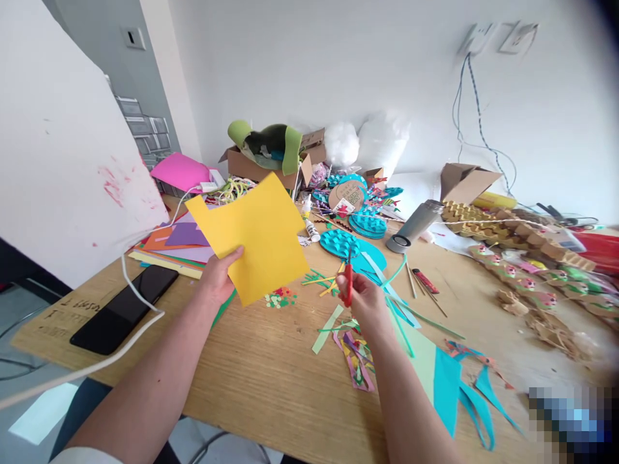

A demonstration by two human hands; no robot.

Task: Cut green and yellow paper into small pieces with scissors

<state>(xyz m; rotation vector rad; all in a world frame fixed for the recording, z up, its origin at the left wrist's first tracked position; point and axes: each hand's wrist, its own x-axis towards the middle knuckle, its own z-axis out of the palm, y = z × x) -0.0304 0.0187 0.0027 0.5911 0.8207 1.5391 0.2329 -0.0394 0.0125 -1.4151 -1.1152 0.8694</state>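
A yellow sheet of paper [264, 238] with a notched upper left edge is held up by my left hand [220, 278], which pinches its lower left side, fingers partly behind it. To the right, my right hand [365, 299] is closed around red-handled scissors [349, 283], their blades pointing up and away from the sheet. Below the paper lie small red and green paper dots [280, 298]. Thin green and yellow strips [316, 278] are scattered between the hands.
A black phone [126, 309] and white cable lie at the left, near coloured sheets [186, 235]. Behind are blue egg-tray pieces [340, 243], a glue bottle [312, 231] and a grey thermos [416, 225]. Blue paper [447, 386] and scraps lie by my right forearm; egg cartons [512, 232] stand further right.
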